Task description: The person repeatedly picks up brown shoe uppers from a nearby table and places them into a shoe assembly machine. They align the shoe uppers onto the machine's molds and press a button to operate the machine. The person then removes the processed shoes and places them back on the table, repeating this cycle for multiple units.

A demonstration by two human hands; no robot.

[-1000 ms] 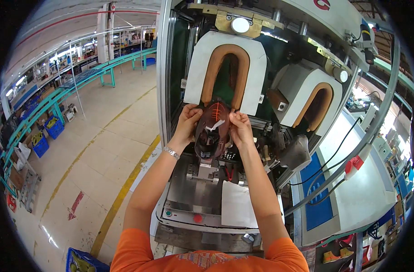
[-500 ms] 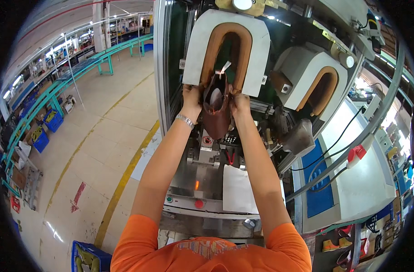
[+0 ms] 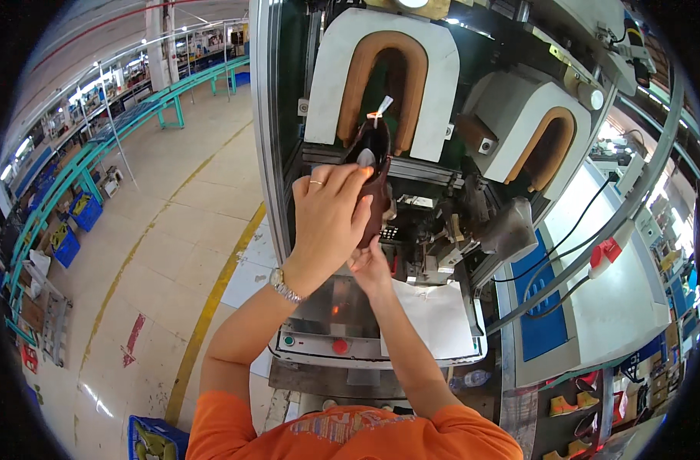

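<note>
In the lower centre of the frame, the machine's grey metal bench (image 3: 319, 307) carries a white sheet of paper (image 3: 434, 318) at its right, with red and green buttons along its front edge.

1. A small white paper tag (image 3: 383, 106) sticks up from the top of the dark brown shoe upper at twelve o'clock, tilted toward one o'clock.
2. A white rectangular sheet of paper (image 3: 434, 318) lies flat on the machine front, just toward four o'clock of centre, beside the grey control panel.
3. Blue plastic crates (image 3: 78, 222) stand on the floor at nine o'clock, near the green line.
4. Another blue plastic crate (image 3: 157, 438) sits at seven o'clock by the lower edge.
5. A red painted floor marking (image 3: 132, 340) lies at eight o'clock.
</note>
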